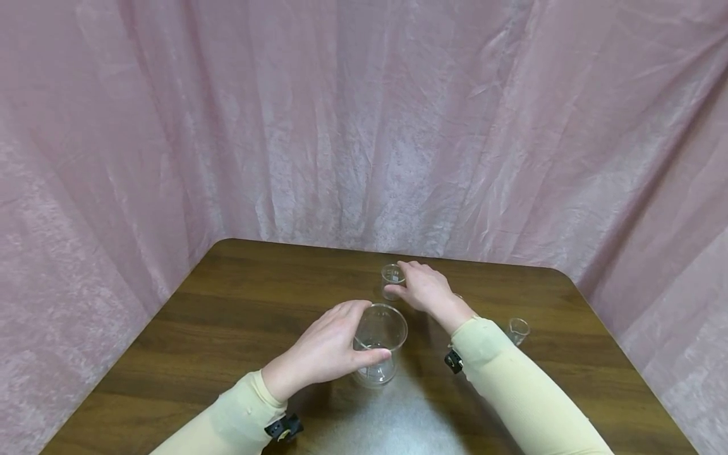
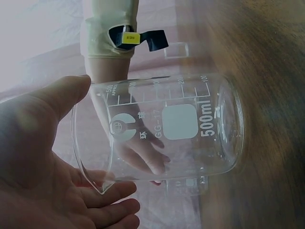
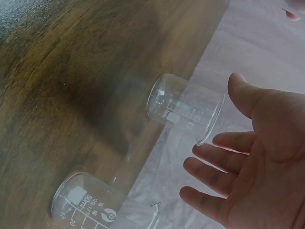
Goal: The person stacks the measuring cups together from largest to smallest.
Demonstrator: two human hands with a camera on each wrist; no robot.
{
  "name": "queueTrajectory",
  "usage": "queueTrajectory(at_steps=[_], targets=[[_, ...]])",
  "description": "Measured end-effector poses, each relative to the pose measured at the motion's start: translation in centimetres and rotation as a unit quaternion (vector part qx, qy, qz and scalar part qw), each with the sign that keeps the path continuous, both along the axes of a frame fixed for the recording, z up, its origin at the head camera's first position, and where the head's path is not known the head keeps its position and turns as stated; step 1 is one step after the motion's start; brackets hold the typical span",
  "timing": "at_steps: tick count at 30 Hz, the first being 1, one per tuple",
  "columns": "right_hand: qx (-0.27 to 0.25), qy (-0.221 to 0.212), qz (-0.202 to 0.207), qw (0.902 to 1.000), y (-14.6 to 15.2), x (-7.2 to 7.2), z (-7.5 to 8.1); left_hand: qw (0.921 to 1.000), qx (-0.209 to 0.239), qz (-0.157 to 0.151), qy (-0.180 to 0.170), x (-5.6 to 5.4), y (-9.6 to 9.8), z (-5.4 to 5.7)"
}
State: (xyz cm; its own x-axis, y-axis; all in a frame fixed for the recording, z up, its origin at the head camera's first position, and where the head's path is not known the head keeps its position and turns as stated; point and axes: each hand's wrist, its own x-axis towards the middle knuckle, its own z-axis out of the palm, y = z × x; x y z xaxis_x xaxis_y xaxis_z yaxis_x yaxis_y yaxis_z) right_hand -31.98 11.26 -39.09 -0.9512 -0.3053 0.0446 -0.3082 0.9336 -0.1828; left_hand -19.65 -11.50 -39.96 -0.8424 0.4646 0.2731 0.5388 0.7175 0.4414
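A clear glass 500 ml beaker (image 1: 382, 325) stands upright at the table's middle. My left hand (image 1: 330, 344) is around its upper left side, thumb at the near side and fingers by the rim. In the left wrist view the fingers (image 2: 114, 207) extend loosely past the spout of the beaker (image 2: 181, 121). Farther back stands a smaller glass beaker (image 1: 391, 278). Beside it my right hand (image 1: 423, 287) has its thumb and fingers spread on either side of the rim. The right wrist view shows a gap between the thumb and this beaker (image 3: 183, 107).
A 50 ml beaker (image 3: 81, 202) stands near the right hand. To the right, past the right forearm, is another small glass beaker (image 1: 517, 330). The brown wooden table (image 1: 239, 303) has pink curtains (image 1: 364, 126) behind it and at its sides.
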Motion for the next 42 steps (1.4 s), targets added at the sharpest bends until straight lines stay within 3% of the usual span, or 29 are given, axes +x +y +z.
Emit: queueTrajectory(at_steps=[26, 42], targets=[[0.026, -0.030, -0.015, 0.9991, -0.2, -1.7, -0.3, 1.0000, 0.002, -0.007, 0.005, 0.1, 0.2, -0.2], [0.037, 0.008, 0.000, 0.9993, -0.8, -1.8, 0.1, 1.0000, 0.003, -0.002, 0.008, 0.0, 0.0, -0.1]])
